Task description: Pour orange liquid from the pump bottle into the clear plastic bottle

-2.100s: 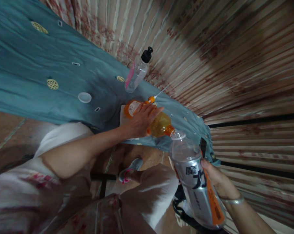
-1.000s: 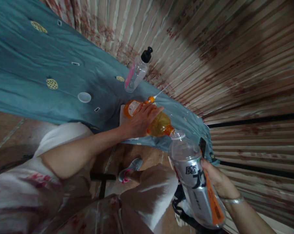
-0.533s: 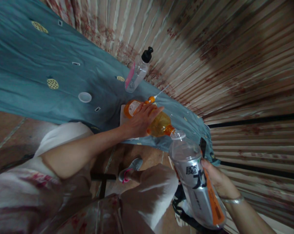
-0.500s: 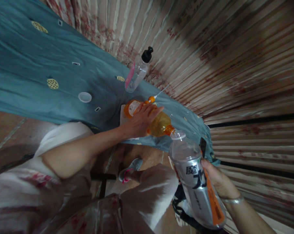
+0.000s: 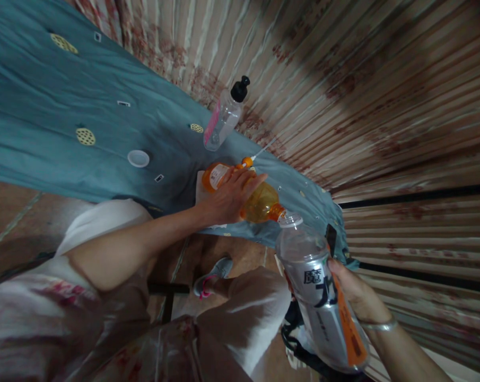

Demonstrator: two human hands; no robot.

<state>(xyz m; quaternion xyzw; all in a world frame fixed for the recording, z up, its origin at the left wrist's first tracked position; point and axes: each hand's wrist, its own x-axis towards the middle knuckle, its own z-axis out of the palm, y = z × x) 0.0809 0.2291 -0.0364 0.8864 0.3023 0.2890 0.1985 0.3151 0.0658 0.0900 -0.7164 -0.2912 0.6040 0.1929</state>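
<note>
My left hand (image 5: 234,195) is wrapped over an orange bottle (image 5: 261,202), which lies tipped with its neck toward the right. That neck meets the mouth of a clear plastic bottle (image 5: 319,297) with a silver and orange label. My right hand (image 5: 349,286) grips the clear bottle by its side and holds it at a slant. Just beyond my left fingers lies an orange pump top (image 5: 246,162) with a thin pale tube. Part of the orange bottle is hidden under my left hand.
A clear pump bottle (image 5: 224,119) with a black top stands on the teal cloth (image 5: 36,95). A small white lid (image 5: 138,158) lies to its left. Pleated curtains (image 5: 343,95) hang along the far side. A white cloth or paper (image 5: 202,196) is under the orange bottle.
</note>
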